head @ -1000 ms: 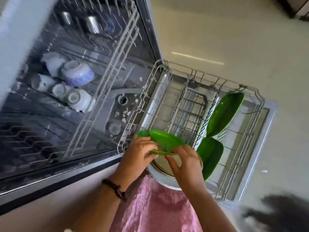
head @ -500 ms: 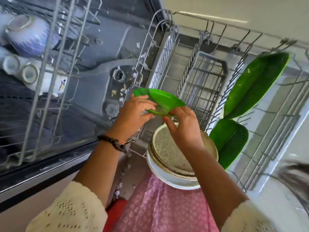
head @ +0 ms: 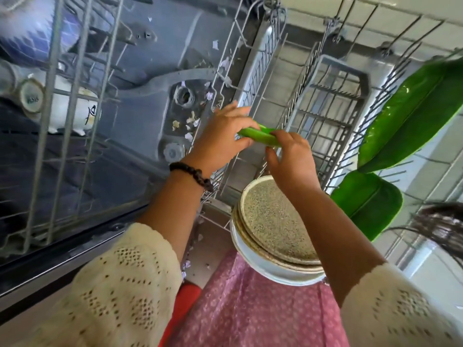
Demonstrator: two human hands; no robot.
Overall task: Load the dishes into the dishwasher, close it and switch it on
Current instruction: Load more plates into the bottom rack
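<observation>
Resting on the person's lap, a stack of plates (head: pixel 275 221) sits nearest. Above it, the left hand (head: pixel 220 139) and right hand (head: pixel 292 159) both pinch a small green plate (head: pixel 258 135) over the lower rack (head: pixel 325 101), where two green leaf-shaped plates (head: pixel 411 113) stand.

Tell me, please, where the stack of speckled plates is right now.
In the head view the stack of speckled plates sits low and centre-right, under the right forearm, left of the smaller green leaf dish.
</observation>
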